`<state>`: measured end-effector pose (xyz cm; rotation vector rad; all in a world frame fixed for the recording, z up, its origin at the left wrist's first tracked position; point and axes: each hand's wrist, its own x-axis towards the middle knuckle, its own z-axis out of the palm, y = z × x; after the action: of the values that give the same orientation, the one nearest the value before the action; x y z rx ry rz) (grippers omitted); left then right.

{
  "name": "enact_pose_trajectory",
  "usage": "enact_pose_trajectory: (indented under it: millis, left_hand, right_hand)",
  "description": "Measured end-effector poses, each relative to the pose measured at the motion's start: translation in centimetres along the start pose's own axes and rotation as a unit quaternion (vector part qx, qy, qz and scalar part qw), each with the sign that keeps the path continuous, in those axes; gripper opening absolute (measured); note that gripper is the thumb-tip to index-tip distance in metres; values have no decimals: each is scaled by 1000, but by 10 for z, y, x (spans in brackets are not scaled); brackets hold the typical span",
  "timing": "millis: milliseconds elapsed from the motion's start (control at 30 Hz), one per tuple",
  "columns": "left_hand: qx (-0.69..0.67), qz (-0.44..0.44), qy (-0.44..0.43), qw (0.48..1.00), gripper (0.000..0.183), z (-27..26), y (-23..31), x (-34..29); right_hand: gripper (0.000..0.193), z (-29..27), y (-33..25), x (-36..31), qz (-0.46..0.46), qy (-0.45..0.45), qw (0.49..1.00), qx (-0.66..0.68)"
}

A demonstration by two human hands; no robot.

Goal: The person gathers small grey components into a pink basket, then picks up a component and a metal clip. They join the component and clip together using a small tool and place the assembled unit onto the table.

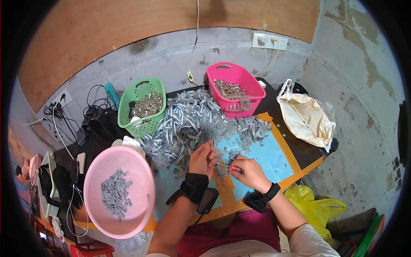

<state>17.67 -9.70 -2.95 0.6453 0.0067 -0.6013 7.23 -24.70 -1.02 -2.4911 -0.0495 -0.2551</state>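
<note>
My right hand (251, 172) is closed round the red handle of a screwdriver (235, 169), whose thin metal shaft points left. Close to its tip are the fingers of my left hand (202, 159), pinched together on something too small and hidden to make out. Just beyond both hands spreads a large heap of grey strips (184, 115), some of them shiny. Loose strips lie scattered around my fingers on the light blue table covering (272, 156). To the left, a pale pink colander (92, 188) holds a small pile of short grey pieces (115, 192).
Behind the heap stand a green basket (124, 107) and a bright pink basket (216, 73), both with small metal parts. A cream bag (306, 118) lies at the right. Black cables (96, 107) crowd the left; a yellow plastic bag (314, 207) is beside the table's right edge.
</note>
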Motion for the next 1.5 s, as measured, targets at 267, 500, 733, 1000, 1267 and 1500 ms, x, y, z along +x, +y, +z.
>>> enact_pose_trajectory:
  millis: [267, 500, 733, 1000, 1267, 1500]
  left_hand:
    - [91, -1, 11, 996, 15, 0, 0, -3]
    - [97, 16, 46, 994, 10, -2, -4, -1]
    - [108, 17, 71, 991, 10, -1, -4, -1]
    - [195, -12, 32, 980, 11, 10, -10, -10]
    - [216, -6, -32, 976, 13, 14, -18, -13]
    - [248, 13, -35, 968, 7, 16, -18, -15]
  right_hand:
    - [17, -2, 8, -7, 2, 50, 996, 71]
    - [19, 1, 12, -7, -40, 2, 999, 14]
    - [7, -4, 7, -10, 22, 56, 989, 134]
    - [16, -14, -3, -22, 132, 25, 844, 519]
    - [23, -18, 0, -20, 153, 60, 789, 591]
    - [11, -7, 1, -18, 125, 85, 870, 470]
